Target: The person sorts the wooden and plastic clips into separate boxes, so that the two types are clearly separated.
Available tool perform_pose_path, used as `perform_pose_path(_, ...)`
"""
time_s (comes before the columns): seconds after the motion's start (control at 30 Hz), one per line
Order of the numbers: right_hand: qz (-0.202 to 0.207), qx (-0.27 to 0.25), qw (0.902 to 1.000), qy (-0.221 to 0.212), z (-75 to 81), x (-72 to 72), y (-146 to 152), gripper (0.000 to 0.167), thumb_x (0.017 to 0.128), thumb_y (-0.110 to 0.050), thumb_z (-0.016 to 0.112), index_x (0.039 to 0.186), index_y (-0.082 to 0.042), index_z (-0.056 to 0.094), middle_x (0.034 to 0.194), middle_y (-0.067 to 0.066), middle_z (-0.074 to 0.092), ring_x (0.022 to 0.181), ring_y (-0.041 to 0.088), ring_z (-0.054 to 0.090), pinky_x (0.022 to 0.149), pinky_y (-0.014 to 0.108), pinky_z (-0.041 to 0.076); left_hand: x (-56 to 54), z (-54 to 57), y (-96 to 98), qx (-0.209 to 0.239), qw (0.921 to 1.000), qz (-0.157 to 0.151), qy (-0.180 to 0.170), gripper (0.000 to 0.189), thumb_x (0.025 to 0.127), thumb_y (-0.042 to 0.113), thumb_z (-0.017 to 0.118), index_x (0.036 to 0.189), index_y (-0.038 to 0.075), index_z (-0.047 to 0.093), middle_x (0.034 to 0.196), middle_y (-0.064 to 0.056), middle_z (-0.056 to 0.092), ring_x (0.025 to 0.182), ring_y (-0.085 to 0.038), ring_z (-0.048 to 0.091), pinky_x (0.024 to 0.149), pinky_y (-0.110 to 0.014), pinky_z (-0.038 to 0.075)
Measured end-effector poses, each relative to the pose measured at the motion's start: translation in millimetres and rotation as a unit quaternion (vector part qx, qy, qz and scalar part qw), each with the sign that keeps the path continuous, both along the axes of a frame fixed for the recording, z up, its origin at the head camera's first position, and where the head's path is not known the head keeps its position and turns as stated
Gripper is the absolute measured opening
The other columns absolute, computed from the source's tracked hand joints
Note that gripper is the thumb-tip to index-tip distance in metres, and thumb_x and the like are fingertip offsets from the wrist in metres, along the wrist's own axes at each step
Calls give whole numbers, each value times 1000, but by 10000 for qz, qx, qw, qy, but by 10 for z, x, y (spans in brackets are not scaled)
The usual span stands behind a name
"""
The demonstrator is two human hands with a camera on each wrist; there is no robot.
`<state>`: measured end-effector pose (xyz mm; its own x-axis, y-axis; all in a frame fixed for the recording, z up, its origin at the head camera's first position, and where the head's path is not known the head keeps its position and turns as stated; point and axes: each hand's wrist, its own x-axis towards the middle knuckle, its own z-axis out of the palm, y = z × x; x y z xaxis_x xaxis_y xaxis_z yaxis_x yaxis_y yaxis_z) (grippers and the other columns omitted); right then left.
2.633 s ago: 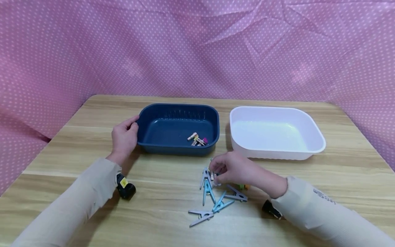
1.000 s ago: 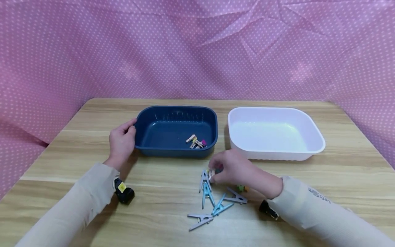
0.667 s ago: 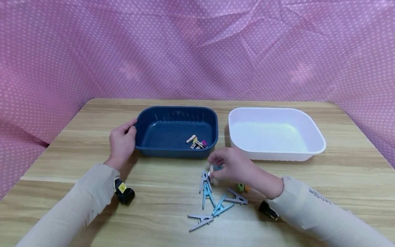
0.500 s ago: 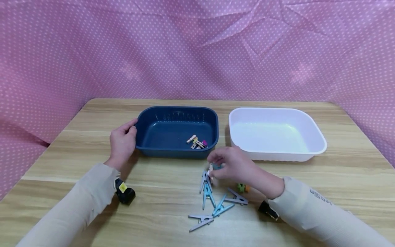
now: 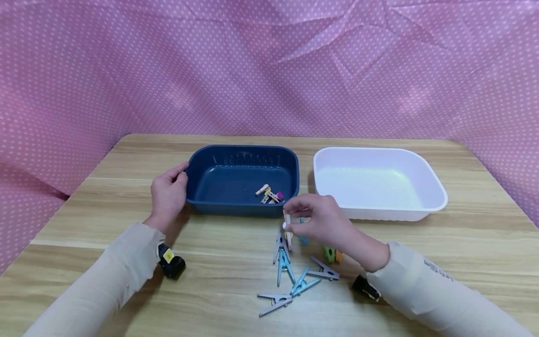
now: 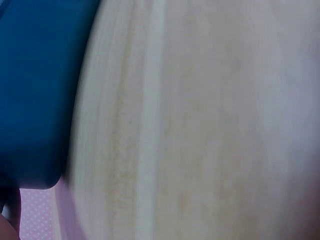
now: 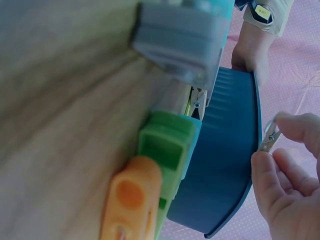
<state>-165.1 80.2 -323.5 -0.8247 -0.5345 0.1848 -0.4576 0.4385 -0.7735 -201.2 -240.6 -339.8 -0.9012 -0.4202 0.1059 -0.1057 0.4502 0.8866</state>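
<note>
My left hand (image 5: pixel 168 194) holds the left rim of a dark blue plastic basin (image 5: pixel 236 208), its thumb near the wall. Inside that basin, toward the front right corner, lie several small wooden clothespins (image 5: pixel 273 196). Between thumb and fingertips, my right hand (image 5: pixel 323 220) pinches another small wooden clothespin (image 7: pixel 270 139), raised above the pile in front of the basins. Below it lies one more wooden clothespin (image 5: pixel 289 241), beside a grey clothespin (image 5: pixel 280 244). A blue clothespin (image 5: pixel 302 238) is partly hidden behind the right hand.
A white basin (image 5: pixel 383 213) stands right of the blue one. Toward me on the wooden table (image 5: pixel 219 281) lie light blue clothespins (image 5: pixel 301 283), more grey clothespins (image 5: pixel 274 302), and a green clothespin (image 5: pixel 329 254) against an orange clothespin (image 5: pixel 338 256). Pink dotted cloth (image 5: pixel 269 70) hangs behind.
My right hand, low among the pegs earlier, has taken a wooden clothespin and lifted it slightly up and away from the pile. The left hand stays at the blue basin's rim.
</note>
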Motion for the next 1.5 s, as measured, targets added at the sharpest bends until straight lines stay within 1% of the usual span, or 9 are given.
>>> perform_pose_path(0.13,-82,-114,9998,-123,3,-3,10,29,74,-6,75,101,-2,67,99,7,68,90,19,66,81,33,54,4,5,2,38,10000,2,-40,38,97,18,39,131,12,54,136,-4,50,128,-13,42,105,-32,37)
perform_pose_path(0.3,-175,-174,9993,-297,3,-18,25,29,73,-9,76,101,-4,68,100,7,68,90,18,66,81,30,54,10,4,9,68,10000,35,0,37,96,17,41,129,12,56,135,-4,51,127,-12,43,105,-31,37)
perform_pose_path(0.43,-212,-352,9982,-440,9,-21,31,29,74,-10,76,102,-4,67,101,8,67,91,18,65,81,30,54,7,-3,11,62,10000,53,54,36,96,17,41,128,12,57,133,-3,52,126,-12,44,105,-31,37)
perform_pose_path(0.63,-332,-576,9955,-668,41,-23,28,31,74,-7,75,104,-5,66,103,7,67,91,17,64,79,24,54,2,-13,14,77,9999,69,102,36,96,17,41,128,11,57,133,-4,53,126,-12,44,104,-30,37)
perform_pose_path(0.87,-517,-808,9884,-1181,52,-63,40,35,76,-8,75,109,-1,64,107,12,66,95,21,64,80,24,54,12,-2,19,92,9999,63,26,36,96,16,41,129,12,56,134,-4,52,127,-12,43,105,-31,37)
perform_pose_path(1.07,-557,-935,9842,-1395,83,-103,36,39,76,-9,75,112,-3,63,110,10,65,97,19,64,81,24,53,22,6,14,111,9999,41,-27,37,97,17,40,130,12,55,136,-4,50,128,-13,42,105,-32,36)
perform_pose_path(1.23,-630,-1104,9775,-1682,104,-138,3,39,77,-10,74,113,-5,62,111,9,65,98,18,63,81,25,53,22,13,9,102,9999,57,-61,37,96,17,41,130,13,55,136,-3,50,128,-13,42,105,-32,36)
perform_pose_path(1.4,-812,-1266,9718,-1816,129,-172,-34,36,79,-6,71,113,-5,63,110,10,65,98,18,63,81,25,53,18,10,11,75,10000,57,-24,36,96,17,42,129,13,56,135,-3,51,127,-12,43,105,-31,37)
perform_pose_path(1.5,-940,-1283,9702,-1828,152,-194,-50,35,79,-7,71,113,-5,63,110,9,65,97,18,63,80,25,54,19,7,7,61,10000,26,-5,37,96,17,41,130,13,55,135,-3,51,127,-12,43,104,-31,37)
